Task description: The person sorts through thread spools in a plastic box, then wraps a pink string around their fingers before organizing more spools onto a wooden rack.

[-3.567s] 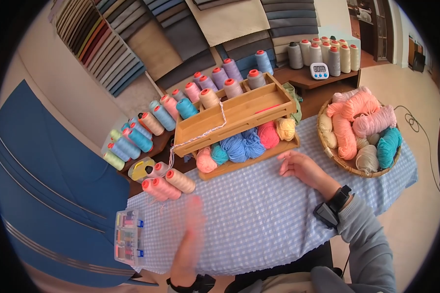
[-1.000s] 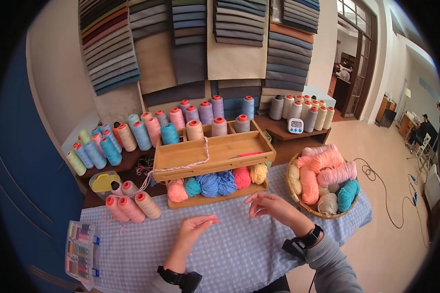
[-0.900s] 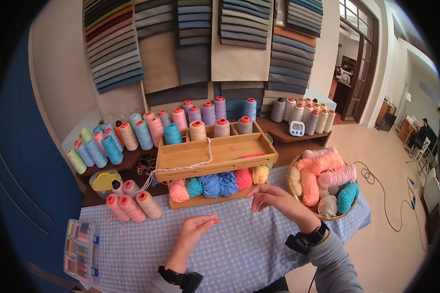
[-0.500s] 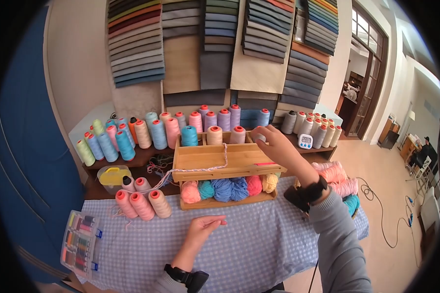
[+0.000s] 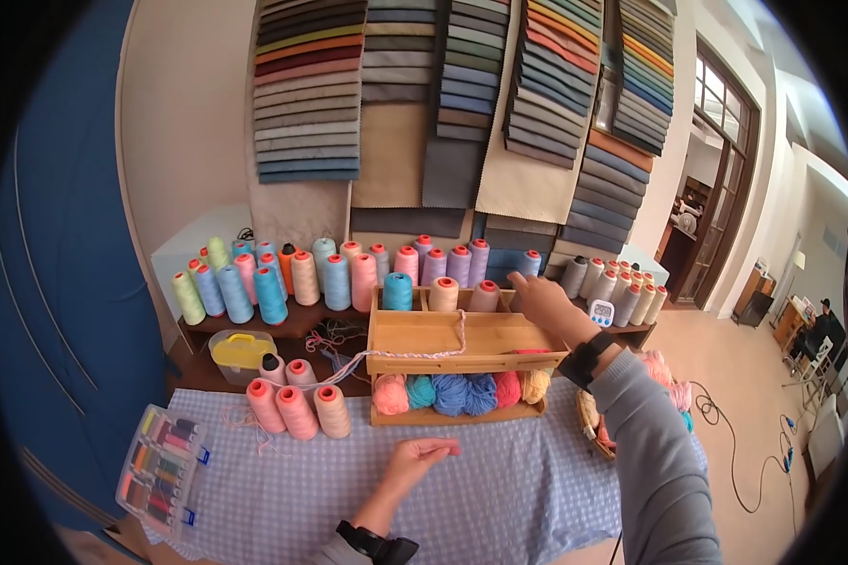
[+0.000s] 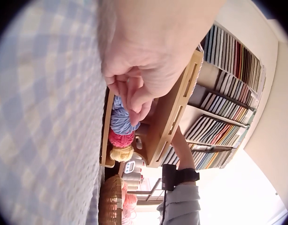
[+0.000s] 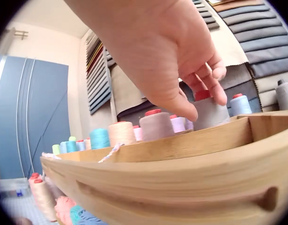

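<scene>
My right hand [image 5: 548, 306] reaches over the right end of a two-tier wooden rack [image 5: 499, 363]. In the right wrist view, its thumb and fingers close round the top of a grey cone of thread [image 7: 212, 115] in the rack's back row. The head view mostly hides that cone behind the hand. My left hand [image 5: 410, 466] hovers low over the checked cloth in front of the rack, fingers loosely bent and thumb near the fingertips, with nothing visible in it. A braided cord [image 5: 462, 330] drapes across the upper tray. Balls of yarn [image 5: 452, 394] fill the lower tier.
Several pink and peach thread cones [image 5: 297, 414] stand left of the rack, near a yellow-handled box [image 5: 240, 353]. A clear case of small spools [image 5: 160, 471] lies at the cloth's left edge. The yarn basket [image 5: 589, 419] sits right, partly behind my right arm. More cones line the shelf behind.
My right hand has moved from over the cloth, forward and up to the grey cone. My left hand stays low over the cloth. The head view has tilted upward.
</scene>
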Motion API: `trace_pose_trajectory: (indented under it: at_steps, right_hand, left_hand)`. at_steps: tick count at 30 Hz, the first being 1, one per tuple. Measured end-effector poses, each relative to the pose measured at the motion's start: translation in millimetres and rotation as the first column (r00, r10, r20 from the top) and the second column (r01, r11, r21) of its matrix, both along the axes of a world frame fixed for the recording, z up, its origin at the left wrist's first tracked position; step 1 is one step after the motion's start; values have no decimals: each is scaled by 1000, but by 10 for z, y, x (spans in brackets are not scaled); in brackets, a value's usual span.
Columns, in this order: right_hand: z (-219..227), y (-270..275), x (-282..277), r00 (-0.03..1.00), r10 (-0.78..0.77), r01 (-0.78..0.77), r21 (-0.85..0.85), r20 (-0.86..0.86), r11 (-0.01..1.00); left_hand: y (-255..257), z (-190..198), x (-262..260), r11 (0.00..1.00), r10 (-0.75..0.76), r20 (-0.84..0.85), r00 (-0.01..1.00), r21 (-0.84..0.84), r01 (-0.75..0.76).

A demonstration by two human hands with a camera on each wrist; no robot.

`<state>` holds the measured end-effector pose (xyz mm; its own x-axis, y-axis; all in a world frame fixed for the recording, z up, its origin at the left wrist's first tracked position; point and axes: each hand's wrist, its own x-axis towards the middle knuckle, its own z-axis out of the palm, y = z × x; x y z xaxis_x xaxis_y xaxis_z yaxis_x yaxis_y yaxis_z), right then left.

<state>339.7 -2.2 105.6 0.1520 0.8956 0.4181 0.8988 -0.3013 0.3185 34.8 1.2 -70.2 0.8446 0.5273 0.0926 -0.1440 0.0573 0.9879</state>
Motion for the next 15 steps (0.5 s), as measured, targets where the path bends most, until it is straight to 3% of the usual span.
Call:
trace_pose_trajectory:
  at_steps: [2, 6, 10, 13, 15]
  right_hand:
    - [46, -19, 82, 946, 99, -121, -51, -310, 991]
    - [144, -73, 135, 881, 121, -133, 6, -457, 991]
    - [400, -155, 68, 917, 183, -146, 128, -355, 981]
    - [639, -155, 5, 959, 239, -172, 358, -151, 918]
    - [827, -244, -170, 965, 229, -175, 332, -129, 927]
  left_hand:
    - [17, 3, -2, 1000, 2, 5, 1000, 6, -2]
    - [45, -13, 2, 1000, 5, 40, 999, -29, -4]
    - [36, 9, -7, 999, -8, 67, 998, -43, 10]
    - [21, 14, -4, 999, 7, 59, 998, -51, -4]
    - [21, 18, -8, 999, -1, 58, 998, -34, 3]
